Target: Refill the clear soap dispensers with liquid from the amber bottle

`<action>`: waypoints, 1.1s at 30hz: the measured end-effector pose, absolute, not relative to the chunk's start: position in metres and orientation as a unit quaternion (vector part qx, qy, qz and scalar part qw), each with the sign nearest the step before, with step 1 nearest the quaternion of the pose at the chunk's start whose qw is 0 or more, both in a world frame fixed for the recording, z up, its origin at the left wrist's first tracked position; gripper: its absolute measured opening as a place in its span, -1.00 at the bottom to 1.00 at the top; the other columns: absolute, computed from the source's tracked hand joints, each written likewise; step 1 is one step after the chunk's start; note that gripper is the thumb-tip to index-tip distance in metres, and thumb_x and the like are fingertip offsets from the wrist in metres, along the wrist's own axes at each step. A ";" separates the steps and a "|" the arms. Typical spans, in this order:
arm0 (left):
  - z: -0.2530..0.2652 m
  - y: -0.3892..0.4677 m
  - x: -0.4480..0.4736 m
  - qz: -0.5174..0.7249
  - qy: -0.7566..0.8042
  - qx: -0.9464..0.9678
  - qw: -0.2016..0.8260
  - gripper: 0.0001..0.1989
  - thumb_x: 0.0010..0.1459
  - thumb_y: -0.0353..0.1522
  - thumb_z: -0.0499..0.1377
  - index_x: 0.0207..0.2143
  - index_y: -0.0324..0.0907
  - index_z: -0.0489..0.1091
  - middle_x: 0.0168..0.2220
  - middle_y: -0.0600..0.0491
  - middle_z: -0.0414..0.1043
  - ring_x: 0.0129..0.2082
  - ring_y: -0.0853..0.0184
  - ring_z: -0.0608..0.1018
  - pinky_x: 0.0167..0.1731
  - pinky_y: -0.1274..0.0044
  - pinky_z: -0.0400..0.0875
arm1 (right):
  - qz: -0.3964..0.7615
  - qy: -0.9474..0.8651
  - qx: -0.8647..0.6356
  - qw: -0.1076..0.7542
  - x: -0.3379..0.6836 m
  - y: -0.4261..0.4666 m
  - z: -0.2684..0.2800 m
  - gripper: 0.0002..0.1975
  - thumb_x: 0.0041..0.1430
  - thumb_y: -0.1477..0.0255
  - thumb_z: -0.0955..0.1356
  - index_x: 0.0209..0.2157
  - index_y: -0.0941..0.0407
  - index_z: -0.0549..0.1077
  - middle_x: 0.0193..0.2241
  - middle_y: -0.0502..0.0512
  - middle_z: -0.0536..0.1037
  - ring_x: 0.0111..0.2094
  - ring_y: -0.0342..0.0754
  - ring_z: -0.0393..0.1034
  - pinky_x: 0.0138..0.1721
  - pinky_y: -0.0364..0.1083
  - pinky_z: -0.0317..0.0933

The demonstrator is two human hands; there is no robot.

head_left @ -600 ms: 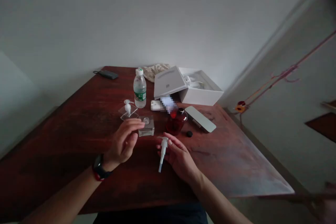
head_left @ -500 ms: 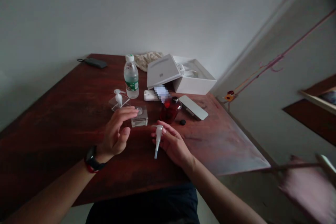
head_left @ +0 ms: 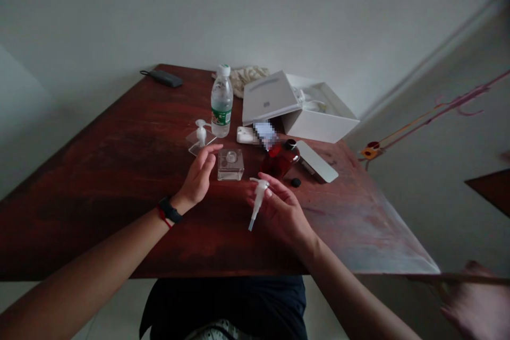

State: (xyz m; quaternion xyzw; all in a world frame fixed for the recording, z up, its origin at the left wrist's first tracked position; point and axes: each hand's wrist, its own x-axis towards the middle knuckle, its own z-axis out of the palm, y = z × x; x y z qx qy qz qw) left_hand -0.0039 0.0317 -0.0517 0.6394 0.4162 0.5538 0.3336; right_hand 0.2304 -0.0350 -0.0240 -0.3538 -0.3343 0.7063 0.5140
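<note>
White pump (head_left: 258, 197) clamped in right hand (head_left: 290, 213), left hand (head_left: 197, 179), grip apart, shifted off square bottle (head_left: 230, 171)

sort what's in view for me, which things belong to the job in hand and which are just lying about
Seem to belong:
white pump, held by the right hand
clear square bottle, beside the left hand
dark red bottle, near the right hand
black cap, near the dark red bottle

Seem just lying about:
water bottle
white box
crumpled cloth
dark grey item
</note>
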 end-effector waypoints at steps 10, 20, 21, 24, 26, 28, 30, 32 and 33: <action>-0.048 0.039 -0.013 0.474 0.380 0.676 0.418 -0.25 0.42 0.13 0.03 0.46 -0.05 0.03 0.45 -0.24 0.17 0.46 -0.04 0.27 0.41 0.02 0.15 | 0.457 -0.530 -0.297 0.650 0.188 0.028 0.043 -0.62 0.19 0.26 0.55 0.04 -0.06 0.57 -0.04 0.07 0.68 0.04 0.06 0.58 0.18 0.18 0.40; -0.072 0.047 -0.010 0.464 0.386 0.709 0.366 -0.02 0.20 -0.02 0.40 0.48 -0.03 -0.03 0.41 -0.28 0.22 0.35 -0.11 0.42 0.37 -0.01 0.27 | 0.459 -0.558 -0.274 0.634 0.170 0.072 0.009 -0.62 0.24 0.22 0.51 0.06 -0.02 0.56 -0.06 0.11 0.68 -0.01 0.03 0.60 0.15 0.13 0.42; -0.071 0.047 -0.010 0.464 0.386 0.708 0.367 -0.03 0.20 -0.03 0.40 0.47 -0.03 -0.02 0.42 -0.27 0.20 0.36 -0.11 0.41 0.38 0.00 0.27 | 0.462 -0.561 -0.275 0.630 0.171 0.073 0.006 -0.62 0.24 0.23 0.51 0.06 -0.02 0.56 -0.06 0.10 0.68 -0.01 0.03 0.60 0.17 0.13 0.41; -0.068 0.046 -0.010 0.459 0.385 0.711 0.369 -0.08 0.23 -0.08 0.40 0.46 -0.03 0.01 0.43 -0.26 0.20 0.35 -0.10 0.42 0.36 0.01 0.30 | 0.477 -0.569 -0.279 0.608 0.172 0.072 -0.002 -0.59 0.22 0.24 0.53 0.09 -0.02 0.57 0.01 0.12 0.67 0.06 0.06 0.57 0.19 0.15 0.40; -0.066 0.045 -0.010 0.455 0.384 0.716 0.366 -0.10 0.23 -0.11 0.40 0.46 -0.04 0.02 0.42 -0.27 0.22 0.34 -0.10 0.44 0.35 0.00 0.31 | 0.493 -0.575 -0.282 0.588 0.173 0.070 -0.007 -0.52 0.20 0.25 0.54 0.13 0.00 0.55 0.04 0.13 0.67 0.07 0.08 0.56 0.19 0.16 0.40; -0.064 0.044 -0.010 0.456 0.381 0.720 0.359 -0.11 0.24 -0.13 0.40 0.45 -0.03 0.02 0.43 -0.25 0.21 0.35 -0.10 0.42 0.36 0.01 0.30 | 0.509 -0.583 -0.284 0.567 0.174 0.068 -0.011 -0.46 0.18 0.27 0.54 0.19 0.02 0.52 0.04 0.14 0.67 0.05 0.08 0.57 0.20 0.17 0.40; -0.062 0.044 -0.010 0.459 0.376 0.722 0.355 -0.13 0.26 -0.14 0.39 0.45 -0.02 0.02 0.43 -0.24 0.21 0.36 -0.08 0.41 0.36 0.03 0.30 | 0.512 -0.596 -0.283 0.550 0.176 0.067 -0.014 -0.41 0.18 0.31 0.54 0.23 0.03 0.50 0.06 0.16 0.66 0.07 0.08 0.57 0.23 0.17 0.37; -0.060 0.043 -0.009 0.462 0.372 0.723 0.354 -0.15 0.27 -0.15 0.38 0.45 -0.01 0.02 0.43 -0.24 0.21 0.36 -0.06 0.42 0.36 0.04 0.32 | 0.498 -0.614 -0.284 0.543 0.179 0.068 -0.017 -0.40 0.20 0.34 0.53 0.26 0.04 0.48 0.09 0.17 0.65 0.11 0.10 0.55 0.26 0.18 0.34; -0.059 0.043 -0.009 0.462 0.370 0.724 0.353 -0.16 0.28 -0.16 0.37 0.45 -0.01 0.02 0.44 -0.23 0.20 0.36 -0.06 0.43 0.35 0.05 0.33 | 0.487 -0.625 -0.286 0.539 0.180 0.068 -0.018 -0.40 0.22 0.35 0.52 0.28 0.03 0.46 0.10 0.17 0.65 0.13 0.11 0.53 0.27 0.20 0.32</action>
